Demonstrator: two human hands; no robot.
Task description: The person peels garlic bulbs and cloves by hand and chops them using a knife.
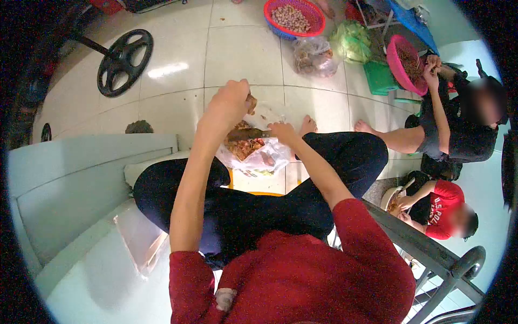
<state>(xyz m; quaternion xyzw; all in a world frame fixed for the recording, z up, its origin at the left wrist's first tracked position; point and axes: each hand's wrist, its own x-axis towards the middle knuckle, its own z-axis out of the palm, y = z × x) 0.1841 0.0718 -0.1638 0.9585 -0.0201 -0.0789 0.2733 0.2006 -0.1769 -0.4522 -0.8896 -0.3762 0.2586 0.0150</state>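
My left hand [229,102] is raised above a white plastic bag [278,157] between my knees. Its fingers are closed around a small brown piece [251,103] that I cannot identify. My right hand [281,131] is closed at the bag's upper edge, its fingertips on the thin plastic, near the end of a long dark brown thing [247,134]. Inside the open bag lie reddish-brown chopped bits [245,148], partly covered by that dark thing.
Ahead on the tiled floor stand a red basket [291,19] of small pale pieces, a knotted plastic bag [314,56] and a green bag [350,40]. At right, one person [458,119] works over a pink basket [407,65]; another [445,208] handles a bowl [389,200]. A metal railing [426,240] runs beside me.
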